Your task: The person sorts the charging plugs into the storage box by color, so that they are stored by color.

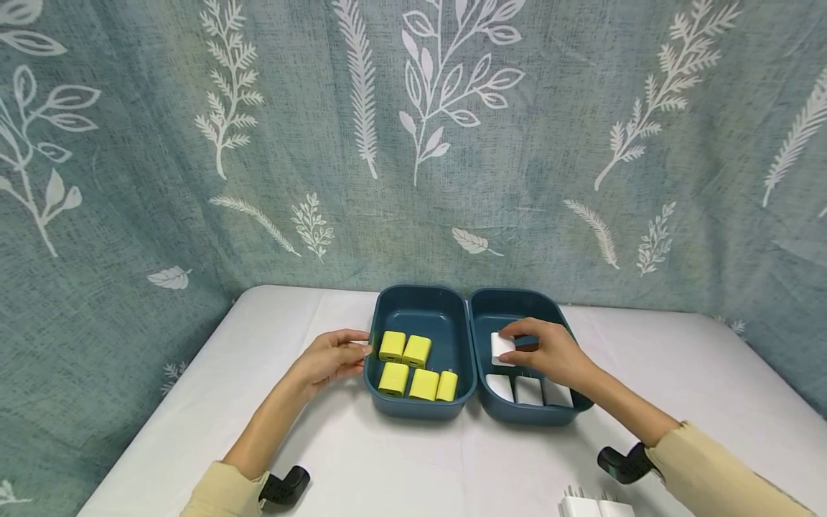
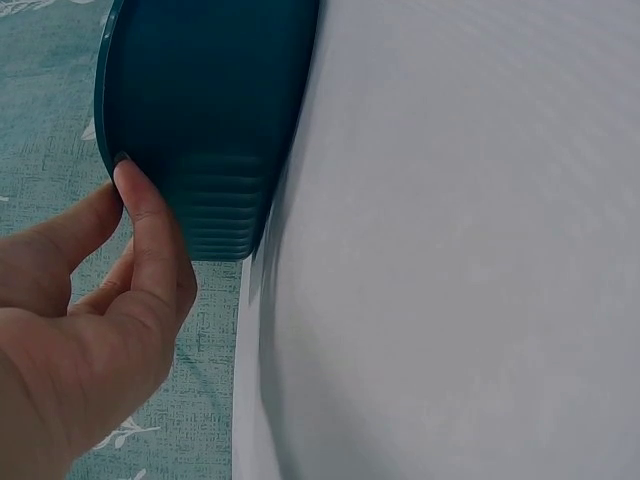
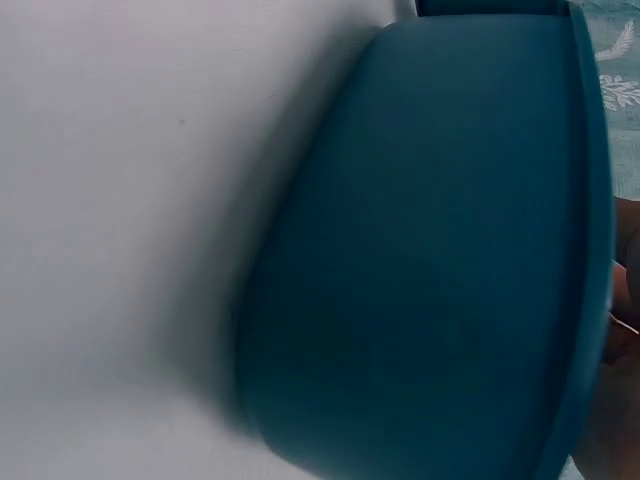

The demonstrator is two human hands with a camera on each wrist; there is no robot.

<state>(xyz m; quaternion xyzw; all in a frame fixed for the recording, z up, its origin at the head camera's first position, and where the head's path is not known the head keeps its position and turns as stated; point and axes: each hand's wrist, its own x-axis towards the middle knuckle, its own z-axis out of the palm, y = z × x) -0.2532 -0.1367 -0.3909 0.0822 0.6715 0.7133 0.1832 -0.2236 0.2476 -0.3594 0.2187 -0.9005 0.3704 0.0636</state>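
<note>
In the head view, my right hand (image 1: 549, 352) pinches a white charger plug (image 1: 501, 349) between thumb and fingers, inside the right blue bin (image 1: 526, 413). Three more white charger plugs (image 1: 529, 391) lie along that bin's near side. At the outer side of the left blue bin (image 1: 420, 409), my left hand (image 1: 332, 357) holds the rim; the left wrist view has thumb and finger pinching it. Several yellow charger plugs (image 1: 393, 378) sit inside the left bin. Only part of the right hand (image 3: 625, 290) appears behind the bin wall in the right wrist view.
The two bins stand side by side on a white-covered table (image 1: 413, 467). Two white charger plugs (image 1: 580, 507) with prongs upward lie near the front right edge. Behind the table hangs a green leaf-patterned cloth (image 1: 413, 215).
</note>
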